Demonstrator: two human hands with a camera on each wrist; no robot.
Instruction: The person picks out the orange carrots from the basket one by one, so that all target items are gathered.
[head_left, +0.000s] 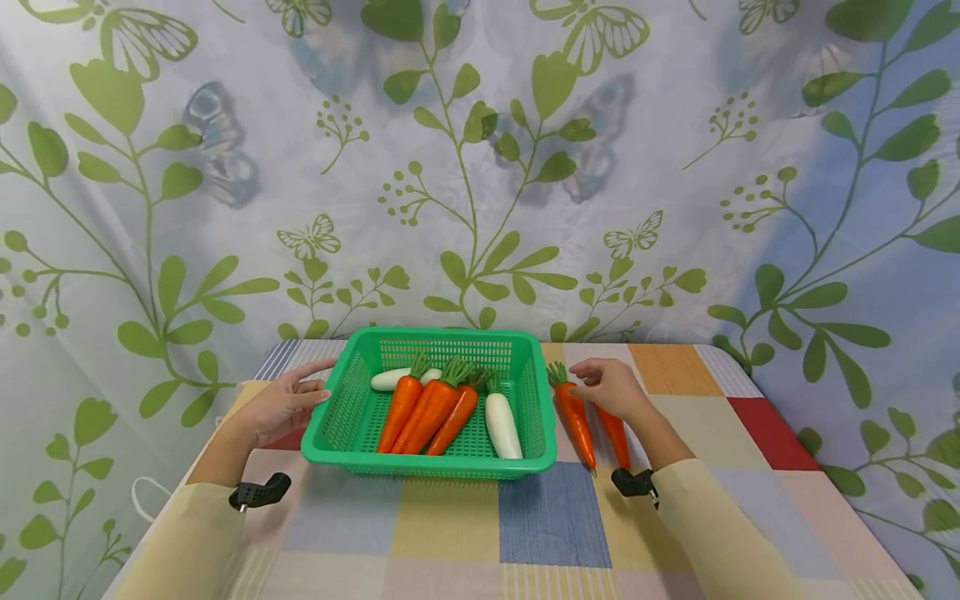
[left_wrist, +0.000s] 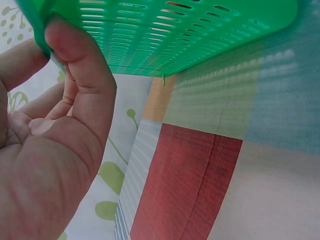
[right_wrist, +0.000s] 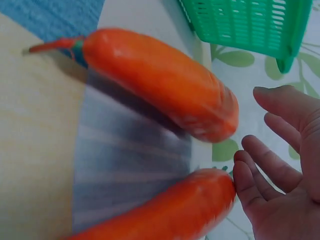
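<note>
A green plastic basket (head_left: 420, 463) stands on the table, holding three orange carrots (head_left: 431, 415) with green tops. A white radish (head_left: 502, 427) lies at its right side, and another white radish (head_left: 387, 380) lies partly hidden behind the carrots. At the basket's left edge, my left hand (head_left: 279, 406) holds the rim; the left wrist view shows the thumb against it. My right hand (head_left: 609, 386) hovers by two carrots on the table, the nearer one (head_left: 576, 423) and the outer one (head_left: 614, 437). In the right wrist view its fingers are loosely bent, with nothing between them and the thumb.
A patchwork-patterned cloth (head_left: 442, 521) covers the table. Right behind the table hangs a curtain (head_left: 480, 167) with leaves and butterflies. A white cord (head_left: 146, 492) loops at the left edge. Each wrist carries a small black camera (head_left: 260, 492).
</note>
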